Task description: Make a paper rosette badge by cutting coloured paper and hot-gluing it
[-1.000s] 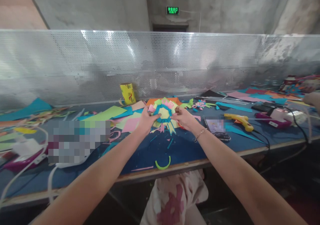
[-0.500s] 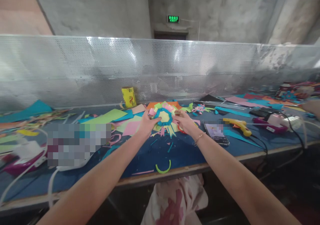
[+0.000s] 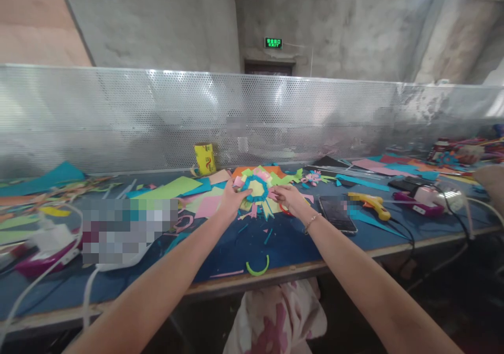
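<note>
A paper flower (image 3: 266, 195) with a blue ring, a pale yellow middle and pink, green and yellow fringes is held up over the table. My left hand (image 3: 233, 200) grips its left side, thumb laid on the blue ring. On the right side, my right hand (image 3: 290, 197) pinches the pink fringe at the flower's edge. Part of a red ring-shaped thing (image 3: 284, 210) shows beneath my right hand. Cut paper scraps and a curved green strip (image 3: 258, 271) lie on the blue table below.
A phone (image 3: 337, 215) and a yellow glue gun (image 3: 370, 205) with a cord lie to the right. Purple power strips (image 3: 419, 202) with cables sit at both sides. A yellow packet (image 3: 205, 158) stands by the perforated metal screen (image 3: 165, 117). Coloured paper sheets (image 3: 173, 187) cover the back.
The camera view has tilted up slightly. My right fingers have shifted at the flower's right edge, where a pink piece now shows between them. The phone's screen has gone dark.
</note>
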A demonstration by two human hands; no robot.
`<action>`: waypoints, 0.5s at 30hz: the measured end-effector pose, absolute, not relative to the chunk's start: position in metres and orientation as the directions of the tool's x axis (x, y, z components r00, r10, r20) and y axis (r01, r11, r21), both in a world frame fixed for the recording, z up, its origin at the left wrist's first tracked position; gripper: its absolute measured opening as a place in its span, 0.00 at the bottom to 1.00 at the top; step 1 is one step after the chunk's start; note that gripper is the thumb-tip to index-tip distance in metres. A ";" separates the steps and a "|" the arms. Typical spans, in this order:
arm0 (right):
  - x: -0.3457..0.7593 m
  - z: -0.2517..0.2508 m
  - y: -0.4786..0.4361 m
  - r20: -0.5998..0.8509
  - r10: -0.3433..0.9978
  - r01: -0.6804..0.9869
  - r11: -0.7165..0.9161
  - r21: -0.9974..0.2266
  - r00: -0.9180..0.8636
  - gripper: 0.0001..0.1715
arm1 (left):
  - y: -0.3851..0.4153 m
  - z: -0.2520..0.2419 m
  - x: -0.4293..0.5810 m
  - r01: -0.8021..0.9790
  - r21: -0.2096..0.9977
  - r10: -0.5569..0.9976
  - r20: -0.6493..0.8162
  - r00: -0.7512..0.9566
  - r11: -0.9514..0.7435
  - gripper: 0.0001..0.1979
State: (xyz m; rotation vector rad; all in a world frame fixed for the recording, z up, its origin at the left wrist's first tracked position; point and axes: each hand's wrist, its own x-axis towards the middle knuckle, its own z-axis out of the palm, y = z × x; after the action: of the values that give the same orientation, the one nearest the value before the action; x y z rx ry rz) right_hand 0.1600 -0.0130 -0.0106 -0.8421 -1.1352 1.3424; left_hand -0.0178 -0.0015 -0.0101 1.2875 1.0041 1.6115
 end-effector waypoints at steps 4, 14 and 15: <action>0.161 -0.009 -0.017 0.117 0.980 -0.334 0.059 -0.941 -0.158 0.15 | 0.001 -0.012 -0.019 -0.084 0.929 0.924 0.344 -0.170 -0.361 0.27; 0.182 -0.012 -0.011 0.316 0.948 0.463 0.258 -0.848 0.050 0.13 | -0.001 -0.011 -0.022 -0.100 0.937 0.938 0.323 -0.121 -0.336 0.28; 0.191 -0.012 -0.010 0.350 0.930 0.541 0.239 -0.807 0.110 0.12 | 0.000 -0.011 -0.023 -0.109 0.939 0.942 0.315 -0.117 -0.327 0.28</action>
State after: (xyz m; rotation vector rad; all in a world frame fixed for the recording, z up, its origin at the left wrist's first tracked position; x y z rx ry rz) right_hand 0.1909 -0.0105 -0.0117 -1.4240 -1.5551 0.5122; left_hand -0.0229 -0.0002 -0.0110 1.2974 1.0101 1.5800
